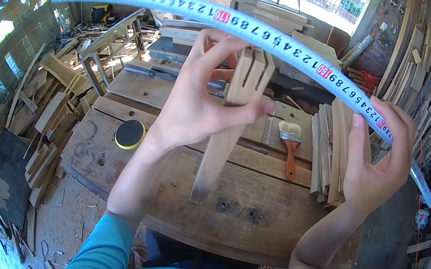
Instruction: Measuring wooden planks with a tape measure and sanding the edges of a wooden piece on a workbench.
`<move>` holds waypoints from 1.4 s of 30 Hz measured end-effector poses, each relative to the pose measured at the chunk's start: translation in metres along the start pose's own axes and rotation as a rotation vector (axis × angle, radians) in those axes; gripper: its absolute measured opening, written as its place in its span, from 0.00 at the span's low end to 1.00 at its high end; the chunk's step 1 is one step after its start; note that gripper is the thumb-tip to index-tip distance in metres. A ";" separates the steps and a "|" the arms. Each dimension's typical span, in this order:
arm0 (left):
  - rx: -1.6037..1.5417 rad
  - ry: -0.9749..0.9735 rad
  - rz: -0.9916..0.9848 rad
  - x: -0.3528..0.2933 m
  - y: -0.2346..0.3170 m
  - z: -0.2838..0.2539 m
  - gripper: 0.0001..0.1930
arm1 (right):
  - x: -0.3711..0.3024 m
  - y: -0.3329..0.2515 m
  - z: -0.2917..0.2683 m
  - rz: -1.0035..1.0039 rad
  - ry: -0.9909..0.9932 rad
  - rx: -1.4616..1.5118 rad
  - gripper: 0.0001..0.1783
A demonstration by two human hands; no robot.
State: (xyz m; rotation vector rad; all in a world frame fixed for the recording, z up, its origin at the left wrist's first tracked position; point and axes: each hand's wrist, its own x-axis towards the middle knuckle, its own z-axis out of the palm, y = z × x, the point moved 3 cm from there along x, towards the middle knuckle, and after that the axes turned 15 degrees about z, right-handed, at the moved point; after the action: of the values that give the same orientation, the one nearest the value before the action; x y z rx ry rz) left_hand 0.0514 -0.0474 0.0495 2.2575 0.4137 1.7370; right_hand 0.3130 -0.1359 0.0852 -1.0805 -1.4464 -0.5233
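A light wooden piece with two slots cut in its end (220, 147) stands tilted over the workbench (249, 204). My left hand (195, 87) is closed around its slotted end, the thumb across the near face and the fingers partly hidden behind. A white measuring tape (191, 10) arches across the view, passing just beyond the slotted end. My right hand (378, 157) pinches this tape between thumb and fingers at the right; a short length hangs past the hand. Whether the left fingertips touch the tape I cannot tell.
On the bench lie a paintbrush with an orange handle (291, 153), a round black disc with a yellow rim (129, 134) and a long tool (146, 71). Stacked wooden slats (328, 151) stand at its right. Scrap wood (52, 111) is piled to the left.
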 end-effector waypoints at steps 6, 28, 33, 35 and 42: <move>-0.429 0.173 -0.178 -0.002 -0.009 -0.002 0.30 | 0.000 0.002 0.004 0.036 0.004 0.030 0.18; -0.552 0.210 -0.113 -0.007 -0.013 -0.016 0.16 | -0.006 -0.008 0.026 -0.032 -0.056 0.119 0.19; -0.527 0.235 -0.085 -0.005 -0.011 -0.014 0.14 | -0.007 -0.007 0.026 -0.022 -0.052 0.122 0.19; -0.514 0.258 -0.070 -0.005 -0.009 -0.016 0.13 | -0.007 -0.008 0.026 -0.026 -0.049 0.116 0.19; -0.356 0.228 -0.148 -0.006 -0.007 -0.017 0.17 | -0.007 -0.007 0.024 -0.022 -0.054 0.115 0.19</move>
State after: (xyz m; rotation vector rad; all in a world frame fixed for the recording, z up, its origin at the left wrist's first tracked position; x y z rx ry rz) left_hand 0.0328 -0.0425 0.0461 1.7492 0.2808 1.8295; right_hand 0.2932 -0.1215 0.0760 -0.9947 -1.5184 -0.4245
